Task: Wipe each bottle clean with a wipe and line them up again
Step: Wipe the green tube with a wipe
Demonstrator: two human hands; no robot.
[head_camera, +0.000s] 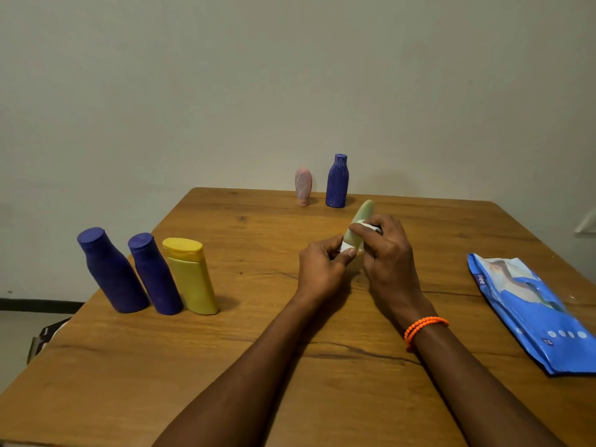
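While your left hand (322,264) pinches the pale green bottle's (359,225) base above the table (258,333) and your right hand (387,250) curls the wipe (346,246) round it, grip firmly midbody: light, smooth plastic, likely slippery.

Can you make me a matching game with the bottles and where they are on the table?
Things:
1. yellow bottle
2. pink bottle
3. pale green bottle
4. blue wipes pack

Places:
A. held in both hands over the middle of the table
B. lying flat near the right edge
C. at the far edge, beside one blue bottle
D. at the left edge, next to two blue bottles

Pairs: 1-D, 2-C, 3-A, 4-B
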